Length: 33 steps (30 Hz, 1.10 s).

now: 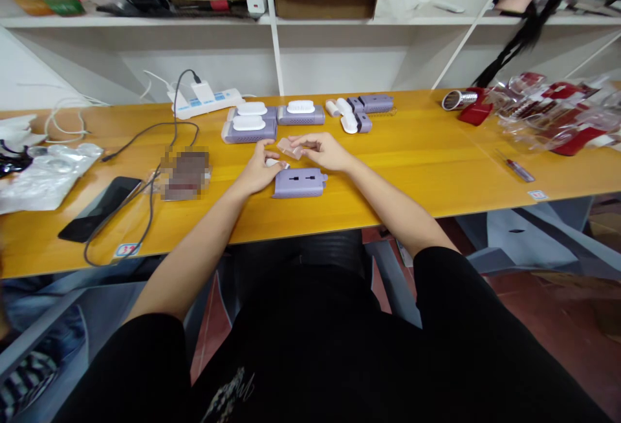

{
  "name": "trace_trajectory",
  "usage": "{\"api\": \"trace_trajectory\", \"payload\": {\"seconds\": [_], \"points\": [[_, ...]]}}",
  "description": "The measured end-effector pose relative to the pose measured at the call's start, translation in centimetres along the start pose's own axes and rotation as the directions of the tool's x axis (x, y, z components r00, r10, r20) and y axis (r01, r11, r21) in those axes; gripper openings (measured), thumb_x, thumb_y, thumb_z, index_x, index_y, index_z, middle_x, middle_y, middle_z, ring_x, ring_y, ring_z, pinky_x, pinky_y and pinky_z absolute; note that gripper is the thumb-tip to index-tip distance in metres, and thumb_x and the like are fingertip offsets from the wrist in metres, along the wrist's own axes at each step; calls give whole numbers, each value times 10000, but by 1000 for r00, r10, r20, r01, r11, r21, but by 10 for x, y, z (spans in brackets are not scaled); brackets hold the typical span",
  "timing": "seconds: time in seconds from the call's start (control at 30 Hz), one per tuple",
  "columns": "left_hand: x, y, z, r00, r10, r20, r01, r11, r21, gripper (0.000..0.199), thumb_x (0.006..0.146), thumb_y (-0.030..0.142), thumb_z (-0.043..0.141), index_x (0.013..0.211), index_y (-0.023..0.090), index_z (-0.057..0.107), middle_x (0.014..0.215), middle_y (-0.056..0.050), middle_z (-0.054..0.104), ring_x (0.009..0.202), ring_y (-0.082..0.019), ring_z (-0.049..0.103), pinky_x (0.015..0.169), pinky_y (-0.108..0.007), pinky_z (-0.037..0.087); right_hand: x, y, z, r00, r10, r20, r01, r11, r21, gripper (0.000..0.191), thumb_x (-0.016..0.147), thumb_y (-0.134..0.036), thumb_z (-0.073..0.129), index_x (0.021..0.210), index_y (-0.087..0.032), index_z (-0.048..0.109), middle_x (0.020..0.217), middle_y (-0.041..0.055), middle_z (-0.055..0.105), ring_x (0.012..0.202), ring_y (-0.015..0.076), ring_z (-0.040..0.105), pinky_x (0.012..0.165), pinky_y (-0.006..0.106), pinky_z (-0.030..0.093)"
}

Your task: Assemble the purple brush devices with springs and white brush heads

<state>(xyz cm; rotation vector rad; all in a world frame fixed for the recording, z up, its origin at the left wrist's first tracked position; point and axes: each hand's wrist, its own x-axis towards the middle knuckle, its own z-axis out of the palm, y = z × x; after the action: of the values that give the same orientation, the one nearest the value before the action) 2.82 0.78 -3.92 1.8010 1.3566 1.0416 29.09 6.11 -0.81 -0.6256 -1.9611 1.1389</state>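
Note:
Just in front of me lies a purple plastic casing (pixel 299 191) with two dark slots in its top face. My left hand (pixel 259 169) is closed beside its upper left corner, with a small white plastic piece (pixel 276 163) between the fingers. Above the casing, my right hand (pixel 325 151) pinches a thin translucent piece (pixel 290 148), tilted, close to the left fingertips. What lies under the left fingers is partly hidden.
Behind my hands stand purple casings (pixel 250 129) topped with white oval parts, another such casing (pixel 301 114), and loose white and purple parts (pixel 348 119). A phone (pixel 100 209) and dark cable lie left, near a power strip (pixel 208 103). Red graters (pixel 557 112) in clear wrap are right.

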Motion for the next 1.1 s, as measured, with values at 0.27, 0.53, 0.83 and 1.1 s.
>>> {"api": "trace_trajectory", "payload": {"seconds": [0.27, 0.53, 0.83, 1.1], "points": [[-4, 17, -28, 990, 37, 139, -62, 983, 176, 389, 1053, 473, 594, 1162, 267, 905, 1352, -99, 874, 1317, -381, 772, 1285, -585, 523, -5, 8, -15, 1000, -2, -4, 1, 959, -283, 317, 930, -401, 821, 1186, -215, 840, 1330, 133, 853, 1256, 314, 800, 1205, 554, 626], [-7, 12, -46, 976, -21, 218, -6, 992, 122, 481, 933, 571, 764, 1269, 249, 891, 1365, -119, 877, 1230, -383, 811, 1216, -598, 587, -12, -35, -5, 990, -91, 110, 131, 887, -443, 510, 1000, -720, 758, 1132, -232, 816, 1171, 105, 832, 1032, 277, 753, 976, 442, 613], [-11, 12, -52, 958, -59, 282, 37, 996, 83, 543, 921, 605, 815, 1340, 263, 864, 1377, -110, 867, 1223, -367, 804, 1161, -553, 614, -27, -69, 10, 923, 157, 351, 92, 797, -597, 700, 789, -620, 995, 1330, -237, 772, 1278, 115, 826, 1112, 344, 772, 975, 452, 592], [-13, 22, -46, 961, -153, 231, 234, 895, -379, 504, 785, 472, 1008, 1165, 173, 867, 1105, -90, 849, 930, -207, 750, 855, -329, 631, -24, -64, -6, 910, 239, 339, -15, 836, -549, 768, 694, -622, 1009, 1246, -218, 661, 1242, 99, 739, 1085, 315, 690, 957, 449, 556]]}}
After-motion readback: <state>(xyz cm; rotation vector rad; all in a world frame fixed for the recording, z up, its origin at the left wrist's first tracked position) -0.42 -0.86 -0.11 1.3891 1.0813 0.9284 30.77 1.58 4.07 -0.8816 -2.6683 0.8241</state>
